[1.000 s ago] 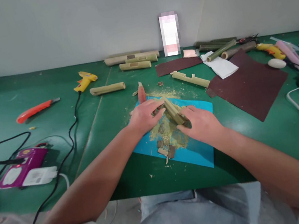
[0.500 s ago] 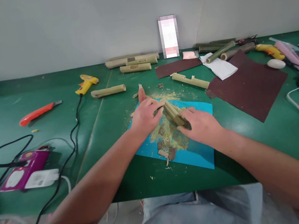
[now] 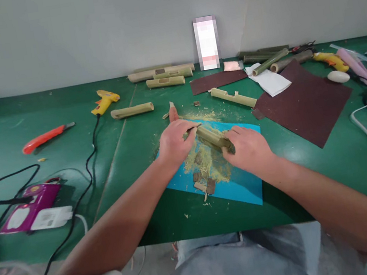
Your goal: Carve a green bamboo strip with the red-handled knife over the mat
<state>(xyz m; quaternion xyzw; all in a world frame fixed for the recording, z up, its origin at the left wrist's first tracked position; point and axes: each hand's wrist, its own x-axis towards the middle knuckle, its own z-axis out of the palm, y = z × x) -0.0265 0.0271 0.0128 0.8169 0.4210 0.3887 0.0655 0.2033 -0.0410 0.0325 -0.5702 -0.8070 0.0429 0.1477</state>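
A short green bamboo tube [image 3: 212, 138] lies slanted above a blue sheet [image 3: 241, 186] heaped with pale shavings [image 3: 205, 164]. My right hand [image 3: 246, 148] is closed round the tube's near end. My left hand [image 3: 176, 139] is closed at the tube's far end, with a thin dark piece, perhaps sandpaper, pinched against it. An orange-handled tool [image 3: 173, 112] pokes out beyond my left hand. A few brown scraps [image 3: 205, 185] lie on the sheet's near edge.
On the green table [image 3: 0, 135]: an orange utility knife [image 3: 46, 137], a yellow glue gun [image 3: 104, 100] with black cord, a purple and white device [image 3: 30, 212], several bamboo tubes [image 3: 162, 76], brown sandpaper sheets [image 3: 304, 103], white paper [image 3: 270, 80], a second glue gun [image 3: 331, 61], cables at right.
The tube has tilted flatter and turned a little between my hands. My right hand has shifted slightly up and inward along it. The rest is unmoved.
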